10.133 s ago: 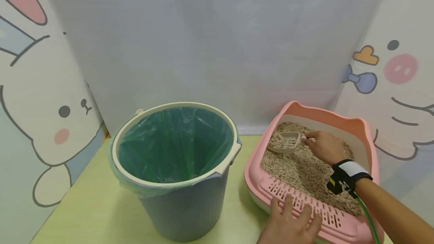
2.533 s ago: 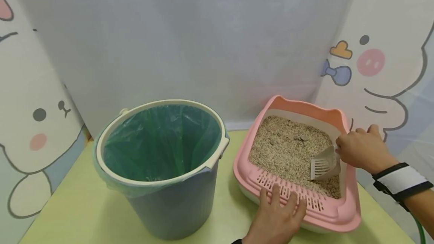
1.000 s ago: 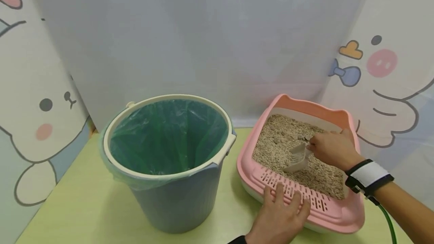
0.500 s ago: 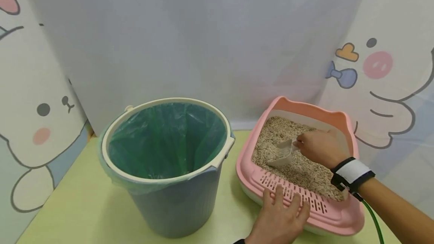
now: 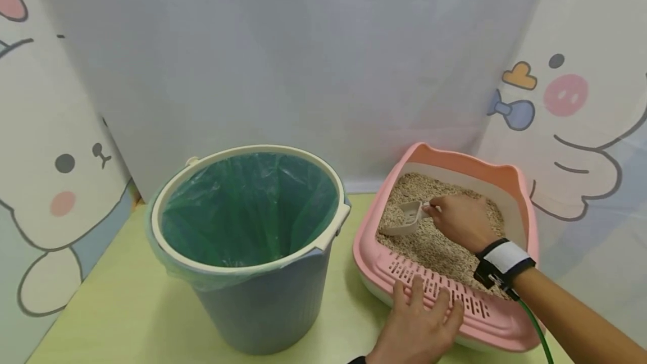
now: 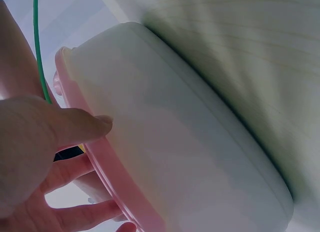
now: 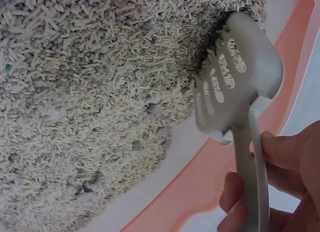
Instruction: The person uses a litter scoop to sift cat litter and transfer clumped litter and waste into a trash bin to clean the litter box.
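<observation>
My right hand [image 5: 462, 221] grips the handle of a pale slotted litter scoop [image 7: 240, 91]. The scoop's head is low in the litter [image 5: 440, 251], near the left wall of a pink-rimmed litter box [image 5: 505, 333]. In the right wrist view the scoop's front edge is sunk into the pellets, and darker bits lie along it. My left hand [image 5: 417, 324] holds the box's front rim. Its spread fingers lie over the slotted ledge, while the thumb presses the white outer wall, as the left wrist view shows.
Left of the box stands a grey bucket [image 5: 263, 319] lined with a green plastic bag [image 5: 242, 212]. Both stand on a yellow-green table [image 5: 126, 308]. A pale curtain [image 5: 313, 72] hangs behind, with cartoon panels on either side. A green cable [image 5: 533, 322] trails from my right wrist.
From the box's right side, my right hand has swept the scoop leftward through the litter to near the left wall. My left hand keeps its place on the front rim.
</observation>
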